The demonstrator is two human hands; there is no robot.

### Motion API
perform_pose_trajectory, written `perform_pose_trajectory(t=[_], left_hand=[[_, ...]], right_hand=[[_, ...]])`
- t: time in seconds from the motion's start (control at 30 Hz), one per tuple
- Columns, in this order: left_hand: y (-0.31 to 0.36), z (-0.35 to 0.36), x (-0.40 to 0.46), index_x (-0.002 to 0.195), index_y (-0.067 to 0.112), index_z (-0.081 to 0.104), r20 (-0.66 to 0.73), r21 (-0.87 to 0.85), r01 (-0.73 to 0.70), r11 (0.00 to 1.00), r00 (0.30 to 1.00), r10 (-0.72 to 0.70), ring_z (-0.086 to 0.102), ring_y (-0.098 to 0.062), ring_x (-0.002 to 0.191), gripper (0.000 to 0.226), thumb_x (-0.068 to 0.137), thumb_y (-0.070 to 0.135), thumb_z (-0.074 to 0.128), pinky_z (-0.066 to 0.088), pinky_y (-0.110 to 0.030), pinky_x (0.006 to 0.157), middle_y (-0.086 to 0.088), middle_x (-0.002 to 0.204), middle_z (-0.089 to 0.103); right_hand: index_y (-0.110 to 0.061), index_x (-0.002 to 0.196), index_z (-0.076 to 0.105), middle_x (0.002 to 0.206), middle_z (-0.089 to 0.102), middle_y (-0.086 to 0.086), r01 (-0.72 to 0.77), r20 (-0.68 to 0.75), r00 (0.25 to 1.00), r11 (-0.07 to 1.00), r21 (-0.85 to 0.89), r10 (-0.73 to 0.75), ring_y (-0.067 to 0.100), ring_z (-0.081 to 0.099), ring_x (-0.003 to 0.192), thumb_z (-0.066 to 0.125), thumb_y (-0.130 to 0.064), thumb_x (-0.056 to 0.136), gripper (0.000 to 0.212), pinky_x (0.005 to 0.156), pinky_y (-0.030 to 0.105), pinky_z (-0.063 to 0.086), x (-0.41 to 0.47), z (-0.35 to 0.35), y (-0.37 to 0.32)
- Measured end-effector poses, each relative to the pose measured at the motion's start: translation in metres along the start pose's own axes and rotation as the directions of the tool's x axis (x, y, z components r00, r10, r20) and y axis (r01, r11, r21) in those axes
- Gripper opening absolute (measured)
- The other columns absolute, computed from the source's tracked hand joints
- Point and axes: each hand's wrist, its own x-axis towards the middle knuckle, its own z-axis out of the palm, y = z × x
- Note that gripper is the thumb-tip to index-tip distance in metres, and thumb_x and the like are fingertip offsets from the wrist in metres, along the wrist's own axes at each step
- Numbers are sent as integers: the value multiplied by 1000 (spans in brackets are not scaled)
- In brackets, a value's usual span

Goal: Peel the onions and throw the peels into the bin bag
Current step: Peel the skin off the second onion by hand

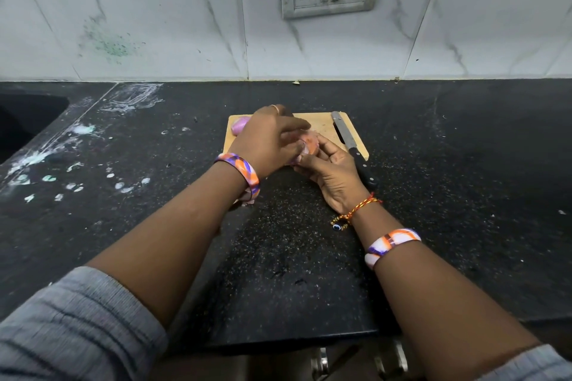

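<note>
fingers (305, 161): yours are curled on both hands, pinching one onion from either side.
left hand (272, 141): covers the onion from above and from the left, a ring on one finger.
right hand (332, 168): cups the onion from below and from the right, thumb against its skin.
onion (309, 144): held between your hands over the near edge of the cutting board, its pinkish skin showing.
second onion (240, 128): purple, lying at the board's far left corner, partly behind your left hand.
peel (249, 199): pale scraps on the table just under your left wrist.
cutting board (325, 125): wooden, flat on the dark table (448, 164).
knife (351, 145): along the board's right edge, black handle toward you.
wrists: patterned bangles on both, a red thread on the right.
</note>
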Motion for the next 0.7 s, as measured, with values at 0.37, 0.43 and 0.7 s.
perform_pose_trajectory(t=[0.37,0.43,0.7], left_hand=[[5,-4,0,92,1,68,30,239,-125,963,992,121,58,-33,84,22,86,13,49,47,-39,67,-18,94,62],[3,-2,0,88,1,66,13,217,-90,972,996,89,57,-32,81,20,84,13,50,46,-37,66,-17,90,62],[-7,-7,8,55,10,51,-196,-182,409,894,876,-440,57,-22,71,22,75,8,59,40,-23,64,-8,67,60]], right_hand=[[-8,109,61,99,65,6,45,-61,996,974,-220,-60,24,58,101,59,17,75,42,91,40,48,2,2,4],[-6,110,60,97,65,6,46,-61,996,971,-233,-62,23,59,98,58,17,75,42,91,40,48,2,2,5],[-14,93,55,88,63,4,33,-57,997,979,-203,-46,15,58,85,54,19,77,37,73,24,49,1,0,3]])
